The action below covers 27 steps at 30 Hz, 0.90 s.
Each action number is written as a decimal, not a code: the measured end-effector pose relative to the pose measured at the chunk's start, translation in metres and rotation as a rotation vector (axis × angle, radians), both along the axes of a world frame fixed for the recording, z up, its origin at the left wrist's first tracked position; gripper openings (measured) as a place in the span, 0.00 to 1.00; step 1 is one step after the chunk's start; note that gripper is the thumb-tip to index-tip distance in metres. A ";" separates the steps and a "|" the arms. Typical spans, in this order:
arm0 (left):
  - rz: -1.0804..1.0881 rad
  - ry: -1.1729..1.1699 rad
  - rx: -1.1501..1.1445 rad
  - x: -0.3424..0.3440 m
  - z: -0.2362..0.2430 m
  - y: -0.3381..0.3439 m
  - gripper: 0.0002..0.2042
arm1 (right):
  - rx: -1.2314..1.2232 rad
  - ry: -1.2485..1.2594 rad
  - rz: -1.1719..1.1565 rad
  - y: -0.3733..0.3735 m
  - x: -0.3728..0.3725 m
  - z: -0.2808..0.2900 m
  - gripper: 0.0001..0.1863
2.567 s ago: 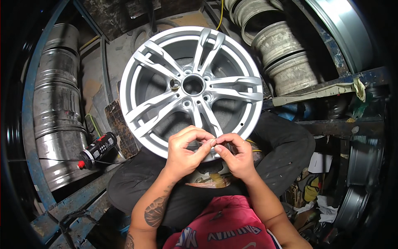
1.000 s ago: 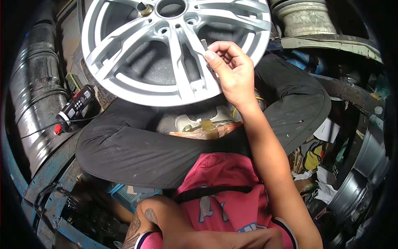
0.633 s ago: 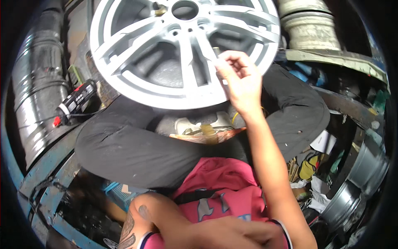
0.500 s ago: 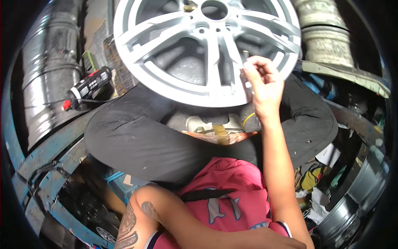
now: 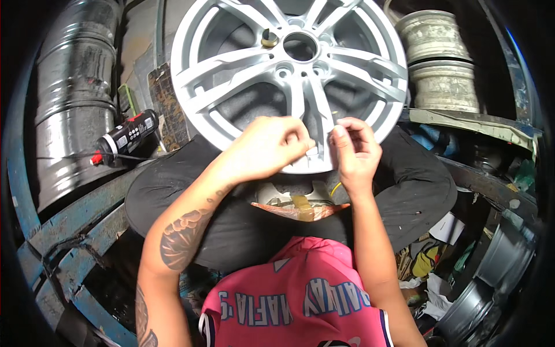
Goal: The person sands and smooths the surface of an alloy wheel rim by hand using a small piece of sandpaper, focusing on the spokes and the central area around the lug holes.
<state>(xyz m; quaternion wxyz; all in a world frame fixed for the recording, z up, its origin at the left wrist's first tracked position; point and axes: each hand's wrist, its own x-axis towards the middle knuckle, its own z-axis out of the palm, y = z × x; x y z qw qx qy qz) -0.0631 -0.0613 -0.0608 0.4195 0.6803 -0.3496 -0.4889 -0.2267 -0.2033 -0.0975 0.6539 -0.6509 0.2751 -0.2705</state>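
Observation:
A silver alloy wheel rim (image 5: pixel 191 110) with paired spokes lies in front of me, its lower edge over my crossed legs. My left hand (image 5: pixel 269 147) is at the lower left of the rim, fingers curled in. A small whitish bit shows by its fingertips, too small to name. My right hand (image 5: pixel 357 153) is over the lower right part of the rim, thumb and fingers pinched beside a spoke. What the pinch holds is mostly hidden; a tiny thin tip shows above it. A small brass-coloured round piece with a black top (image 5: pixel 269 39) sits beside the hub hole.
A black spray can with a red tip (image 5: pixel 126 136) lies at left, beside large shiny metal cylinders (image 5: pixel 75 115). Dull rims (image 5: pixel 442 87) are stacked at right on a ledge. Below my wheel is a taped, pale part (image 5: pixel 300 202). More rims (image 5: pixel 491 277) and scraps lie lower right.
My left hand has come up from across my body to the wheel. My right hand has moved slightly down and is still pinched. The wheel appears lower in the picture.

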 end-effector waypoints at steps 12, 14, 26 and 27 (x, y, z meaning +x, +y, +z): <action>0.438 0.327 -0.214 -0.020 -0.022 -0.017 0.07 | -0.442 0.144 0.112 0.004 0.004 0.011 0.07; 0.462 0.436 -0.269 -0.023 -0.023 -0.016 0.07 | -0.412 0.181 0.104 0.011 0.003 0.019 0.08; 0.366 0.148 -0.152 -0.021 -0.018 -0.018 0.13 | -0.784 0.435 0.255 0.005 -0.011 0.064 0.12; 0.398 0.054 -0.093 -0.017 -0.010 -0.018 0.16 | -0.764 0.516 0.334 0.004 -0.013 0.069 0.11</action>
